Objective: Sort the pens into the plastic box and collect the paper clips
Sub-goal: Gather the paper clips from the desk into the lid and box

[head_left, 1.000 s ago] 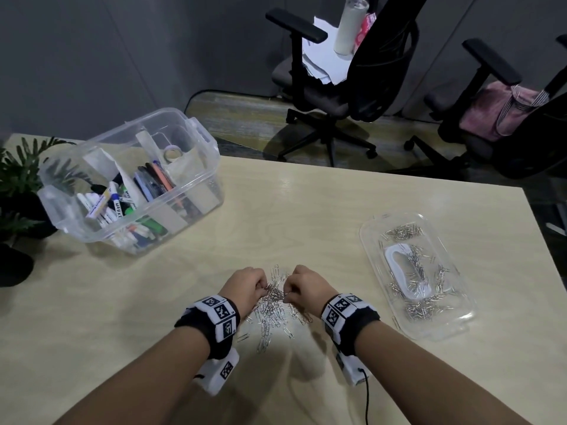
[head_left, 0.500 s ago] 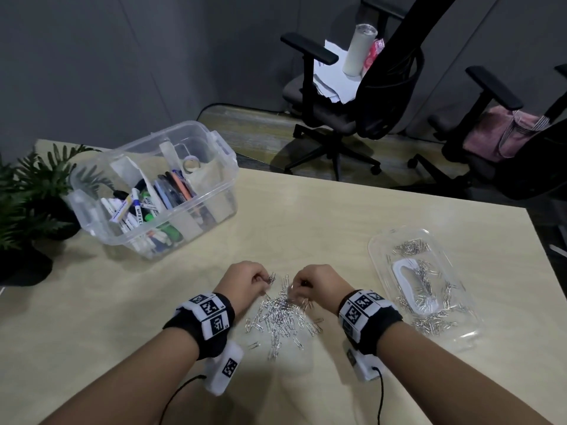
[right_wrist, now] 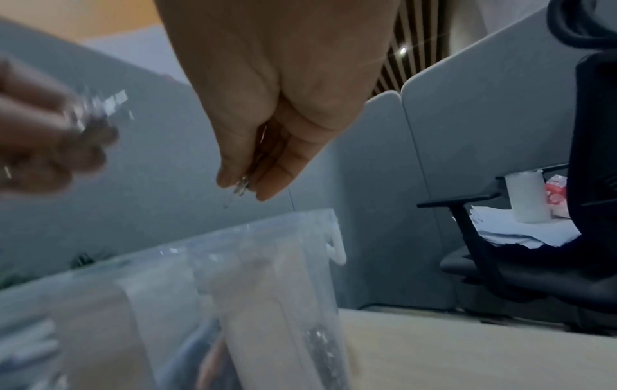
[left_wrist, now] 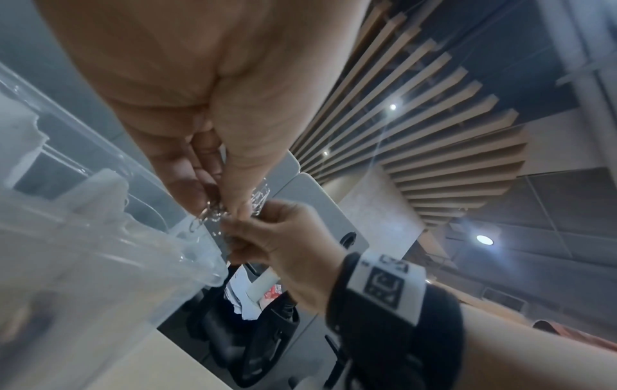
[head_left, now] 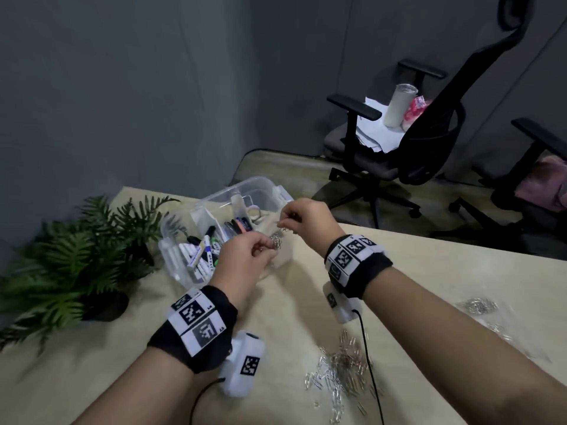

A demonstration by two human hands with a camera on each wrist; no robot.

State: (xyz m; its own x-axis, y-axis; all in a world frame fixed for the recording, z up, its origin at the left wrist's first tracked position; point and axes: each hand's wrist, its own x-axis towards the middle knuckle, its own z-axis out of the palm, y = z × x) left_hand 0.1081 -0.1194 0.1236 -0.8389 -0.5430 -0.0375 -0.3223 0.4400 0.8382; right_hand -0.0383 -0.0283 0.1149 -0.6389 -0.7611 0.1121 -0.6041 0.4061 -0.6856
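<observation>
The clear plastic box (head_left: 171, 231) stands at the table's far left, with markers and pens (head_left: 202, 253) in its left compartments. My left hand (head_left: 248, 253) is raised over the box's near right part and pinches a bunch of paper clips (head_left: 277, 240). My right hand (head_left: 302, 219) is just beyond it, also over the box, pinching a few paper clips (right_wrist: 241, 184) that dangle from its fingertips. Both bunches show in the left wrist view (left_wrist: 213, 215). A loose pile of paper clips (head_left: 343, 372) lies on the table near me, between my forearms.
A potted fern (head_left: 70, 256) stands at the table's left edge beside the box. A clear lid (head_left: 478, 308) with more clips lies blurred at the right. Two office chairs (head_left: 399, 154) stand on the floor beyond the table.
Both hands have lifted from the clip pile and moved left and away, carrying clips to above the plastic box. The head view has swung left and up.
</observation>
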